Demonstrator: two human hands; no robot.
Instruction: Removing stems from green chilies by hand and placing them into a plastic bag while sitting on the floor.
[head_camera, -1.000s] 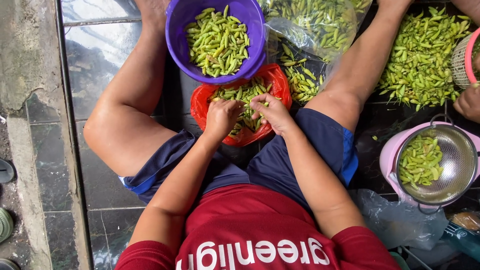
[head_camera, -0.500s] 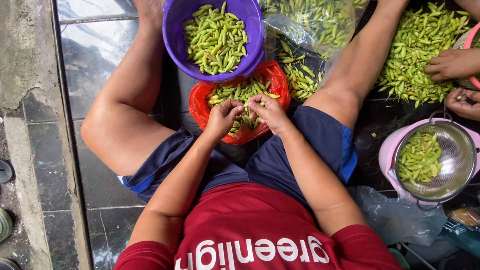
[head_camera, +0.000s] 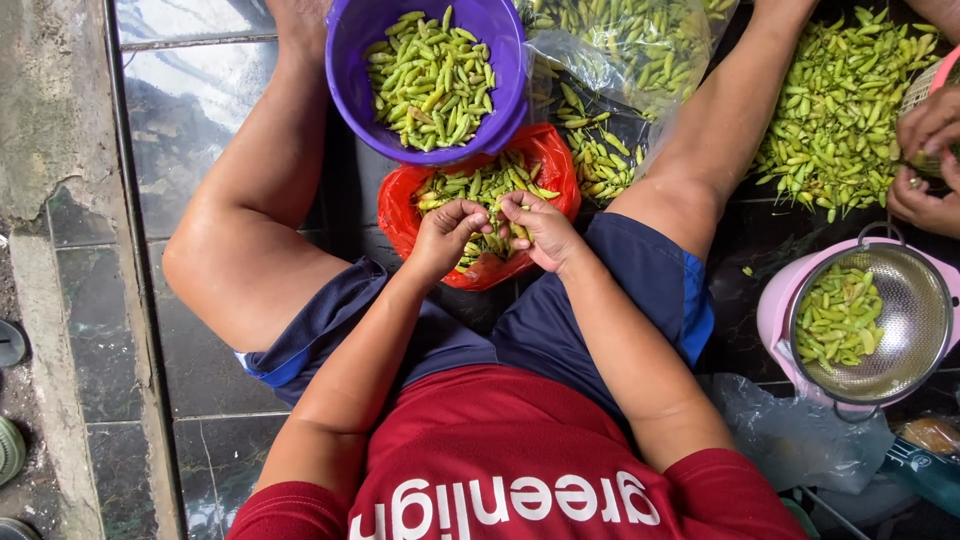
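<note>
A person sits on the dark tiled floor (head_camera: 215, 100) with legs spread. Between the knees stands a purple bowl (head_camera: 350, 60) full of green chillies, and touching its near edge lies a red plastic bag (head_camera: 400, 215) with more of them. Over that bag the left hand (head_camera: 447, 235) and right hand (head_camera: 537, 228) meet, fingers curled shut and pinching a single green chilli (head_camera: 492, 208) between them. At the right, a metal strainer (head_camera: 915, 310) sits in a pink basin (head_camera: 775, 315), and another person's hands (head_camera: 925, 160) work at a loose heap of chillies (head_camera: 835, 110).
</note>
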